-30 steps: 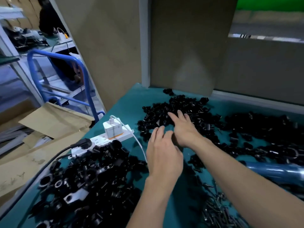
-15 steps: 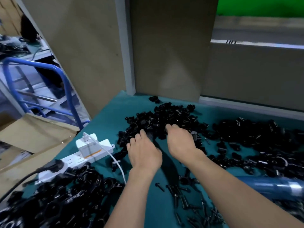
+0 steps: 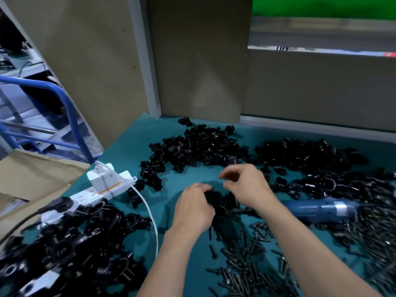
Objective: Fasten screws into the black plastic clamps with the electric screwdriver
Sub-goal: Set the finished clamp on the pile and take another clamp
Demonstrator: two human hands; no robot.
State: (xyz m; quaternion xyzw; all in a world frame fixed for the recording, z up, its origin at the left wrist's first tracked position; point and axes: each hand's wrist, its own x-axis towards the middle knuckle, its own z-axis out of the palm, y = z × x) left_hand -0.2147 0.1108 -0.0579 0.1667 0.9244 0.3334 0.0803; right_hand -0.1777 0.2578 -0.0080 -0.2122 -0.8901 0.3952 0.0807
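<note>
On the teal table [image 3: 132,146], my left hand [image 3: 192,209] curls over a small clump of black plastic clamps [image 3: 216,200] in front of me. Just right of it is my right hand [image 3: 246,187], blurred, fingers loosely curled, with nothing visible between them. A big heap of black clamps [image 3: 197,146] lies beyond both hands. The blue electric screwdriver [image 3: 317,207] lies on its side under my right forearm. Loose black screws [image 3: 246,264] are scattered at the front, between my arms.
More black clamps are heaped at the right [image 3: 310,155] and the front left [image 3: 64,243]. A white power strip [image 3: 107,192] with a charger [image 3: 99,179] and white cable [image 3: 147,211] lies at the left edge. Brown boards [image 3: 197,61] wall the back. A blue cart [image 3: 70,116] stands off the table.
Both hands have pulled back from the far clamp heap towards me, bringing a few clamps along. The view has tilted down, so the screwdriver and screws show more.
</note>
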